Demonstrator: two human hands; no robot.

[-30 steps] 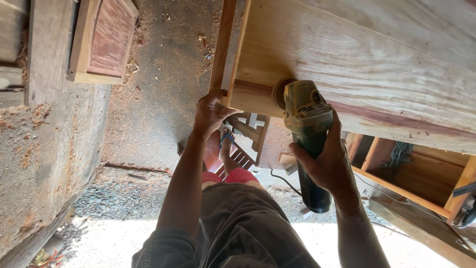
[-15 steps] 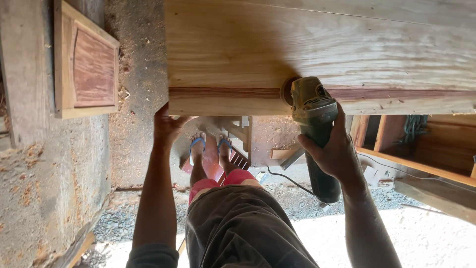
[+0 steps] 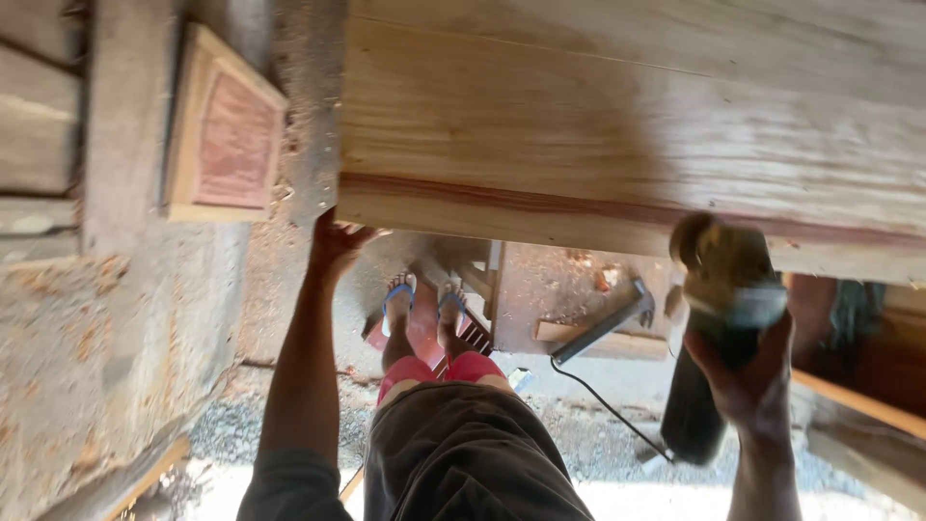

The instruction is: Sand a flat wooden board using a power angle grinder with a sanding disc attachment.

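Observation:
A wide pale wooden board [image 3: 598, 135] with a reddish streak along its near edge fills the top of the head view. My left hand [image 3: 338, 239] grips the board's near left corner from below. My right hand [image 3: 748, 371] is closed around a green and black angle grinder [image 3: 723, 318], blurred by motion, whose disc end touches the board's near edge at the right. A black cable [image 3: 603, 405] runs from the grinder across the ground.
A small framed wooden panel [image 3: 227, 130] leans at the left beside planks. A hammer [image 3: 608, 323] lies on the sawdust-covered ground below the board. My feet in blue sandals [image 3: 420, 299] stand near wooden offcuts. Wooden frames sit at the right.
The view has shifted so the board lies more level. The grinder and my right hand have slid to the right along the near edge. My left hand stays at the left corner.

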